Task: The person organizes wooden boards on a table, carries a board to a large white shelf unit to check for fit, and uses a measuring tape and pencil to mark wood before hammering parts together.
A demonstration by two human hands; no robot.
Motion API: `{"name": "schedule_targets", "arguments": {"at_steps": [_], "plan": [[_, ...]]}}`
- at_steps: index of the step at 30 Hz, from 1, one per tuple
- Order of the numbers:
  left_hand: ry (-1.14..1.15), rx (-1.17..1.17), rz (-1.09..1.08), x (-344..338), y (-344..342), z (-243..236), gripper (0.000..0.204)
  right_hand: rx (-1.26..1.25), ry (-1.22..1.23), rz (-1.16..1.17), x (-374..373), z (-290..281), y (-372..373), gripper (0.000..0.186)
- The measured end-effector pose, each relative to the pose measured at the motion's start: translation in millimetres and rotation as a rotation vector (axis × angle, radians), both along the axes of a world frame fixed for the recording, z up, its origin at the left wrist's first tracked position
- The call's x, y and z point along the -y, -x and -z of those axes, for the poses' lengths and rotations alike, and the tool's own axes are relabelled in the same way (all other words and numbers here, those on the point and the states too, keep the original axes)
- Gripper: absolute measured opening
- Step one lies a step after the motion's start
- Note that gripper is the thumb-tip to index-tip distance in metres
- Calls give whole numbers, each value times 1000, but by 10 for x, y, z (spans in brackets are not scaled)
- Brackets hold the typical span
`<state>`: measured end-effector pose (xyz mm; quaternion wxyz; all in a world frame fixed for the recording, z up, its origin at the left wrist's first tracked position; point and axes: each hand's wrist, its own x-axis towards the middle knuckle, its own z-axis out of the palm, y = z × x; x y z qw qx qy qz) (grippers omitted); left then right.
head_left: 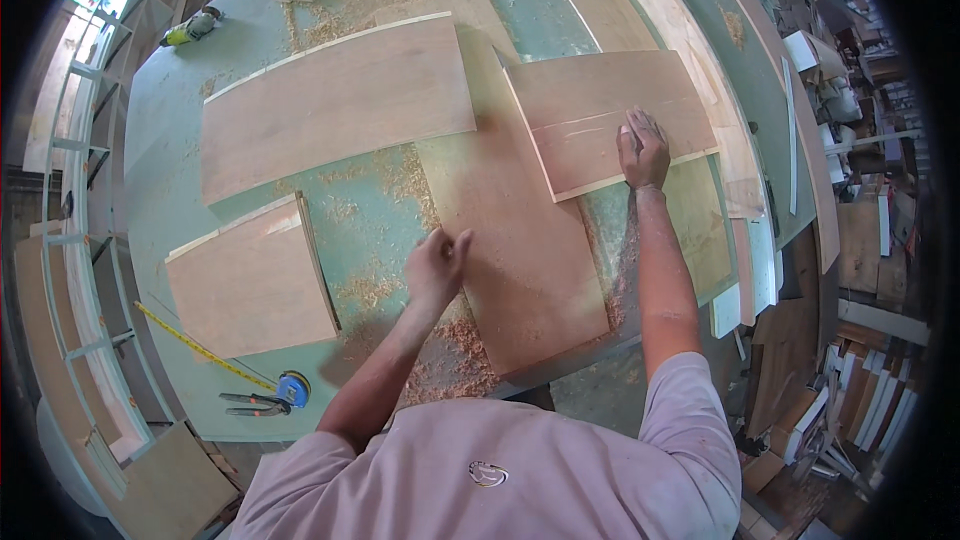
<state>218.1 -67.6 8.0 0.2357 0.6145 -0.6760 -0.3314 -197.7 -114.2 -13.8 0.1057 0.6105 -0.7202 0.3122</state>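
Panel (610,105) of reddish wood, upper right of frame, partly overlapping long board (530,270) at centre. Right hand (643,150) palm-down on panel: fingers laid forward, thumb spread apart. Left hand (434,268) near middle of frame, by long board's left edge: fingers curled inward (fingertips unclear; unable to tell whether pinching anything). Wood shavings (457,355) just below left hand. Lower left: blue tape measure (293,389), yellow blade (201,348) out, beside pliers (257,404).
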Motion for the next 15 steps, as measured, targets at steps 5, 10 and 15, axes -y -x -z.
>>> {"name": "schedule_targets", "arguments": {"at_steps": [5,10,15], "plan": [[-36,16,-174,-262,-785,-9,35,-10,-6,0,185,-7,-72,36],[108,2,-304,-373,-1053,-92,37,48,-15,6,291,61,-15,37],[127,129,-268,-460,-1146,34,38,33,-13,3,418,40,-8,38]]}}
